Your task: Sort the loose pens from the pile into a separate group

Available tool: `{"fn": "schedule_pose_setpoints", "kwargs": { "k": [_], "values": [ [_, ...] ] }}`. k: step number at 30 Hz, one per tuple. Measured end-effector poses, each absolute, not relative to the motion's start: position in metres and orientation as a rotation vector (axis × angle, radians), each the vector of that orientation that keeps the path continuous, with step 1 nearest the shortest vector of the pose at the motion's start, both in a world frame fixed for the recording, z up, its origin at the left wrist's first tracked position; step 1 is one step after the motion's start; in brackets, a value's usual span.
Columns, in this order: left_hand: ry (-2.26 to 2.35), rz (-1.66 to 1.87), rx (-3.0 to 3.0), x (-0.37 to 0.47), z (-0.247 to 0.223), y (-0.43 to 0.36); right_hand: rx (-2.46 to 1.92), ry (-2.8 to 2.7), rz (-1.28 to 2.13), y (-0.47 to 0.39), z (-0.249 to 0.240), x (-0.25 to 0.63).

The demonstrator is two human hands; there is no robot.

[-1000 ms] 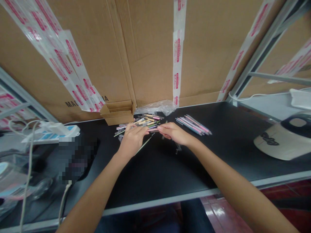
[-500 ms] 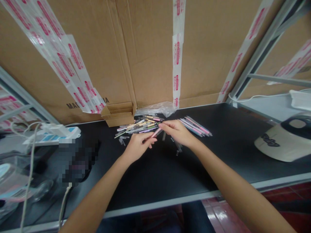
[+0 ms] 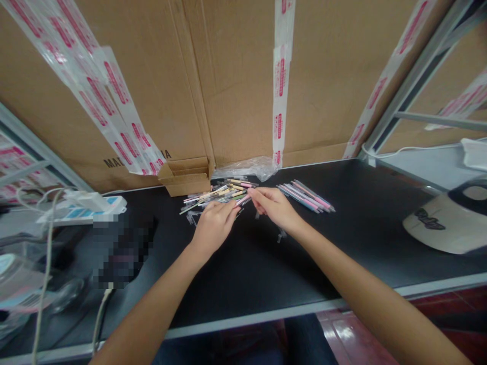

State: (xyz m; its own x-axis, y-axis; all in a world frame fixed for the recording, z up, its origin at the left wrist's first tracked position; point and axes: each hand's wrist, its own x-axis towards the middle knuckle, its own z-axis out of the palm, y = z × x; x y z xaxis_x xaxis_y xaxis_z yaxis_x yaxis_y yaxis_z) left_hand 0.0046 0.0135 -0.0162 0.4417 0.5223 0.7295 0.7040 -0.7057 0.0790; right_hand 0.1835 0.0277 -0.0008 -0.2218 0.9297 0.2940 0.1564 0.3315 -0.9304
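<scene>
Between my two hands is a slim pink pen [image 3: 243, 200], held over the front of a loose pile of pens and refills [image 3: 220, 192]. My left hand [image 3: 215, 223] is closed around its near end, with the fingertips partly hidden. My right hand [image 3: 272, 205] pinches the other end between thumb and fingers. To the right of my right hand lies a row of pink, blue and grey pens [image 3: 306, 196] side by side. Small clear plastic pieces [image 3: 281, 234] lie below my right wrist, and more clear pieces [image 3: 193, 218] are by my left hand.
A small open cardboard box [image 3: 188, 183] and a crumpled clear plastic bag [image 3: 249, 169] stand against a large taped carton [image 3: 239, 91]. On the left are a power strip [image 3: 114, 205] and cables. A cream cap [image 3: 437, 223] rests at the right on the black table [image 3: 258, 284].
My left hand has turned over, its back now facing up, and its fingers have closed further on the pen. The right hand stays at the pen's far end.
</scene>
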Motion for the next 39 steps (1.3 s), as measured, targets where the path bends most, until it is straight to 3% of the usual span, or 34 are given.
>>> {"fn": "schedule_pose_setpoints", "kwargs": {
  "k": [6,15,23,39],
  "values": [
    [-1.214,-1.348,-2.661,0.009,-0.013,0.009,-0.858,-1.595,1.109,0.028,-0.001,0.18],
    [-1.56,-1.976,-2.435,0.003,-0.003,0.012,-0.321,-0.86,1.473,0.034,0.016,0.196],
    [-1.447,-1.687,-2.529,0.006,-0.001,0.004,-0.122,-0.72,1.658,0.022,0.026,0.198],
    [-1.627,-1.812,-2.419,-0.001,0.001,0.013,-0.069,-0.756,1.695,0.019,0.025,0.195]
  ]
}}
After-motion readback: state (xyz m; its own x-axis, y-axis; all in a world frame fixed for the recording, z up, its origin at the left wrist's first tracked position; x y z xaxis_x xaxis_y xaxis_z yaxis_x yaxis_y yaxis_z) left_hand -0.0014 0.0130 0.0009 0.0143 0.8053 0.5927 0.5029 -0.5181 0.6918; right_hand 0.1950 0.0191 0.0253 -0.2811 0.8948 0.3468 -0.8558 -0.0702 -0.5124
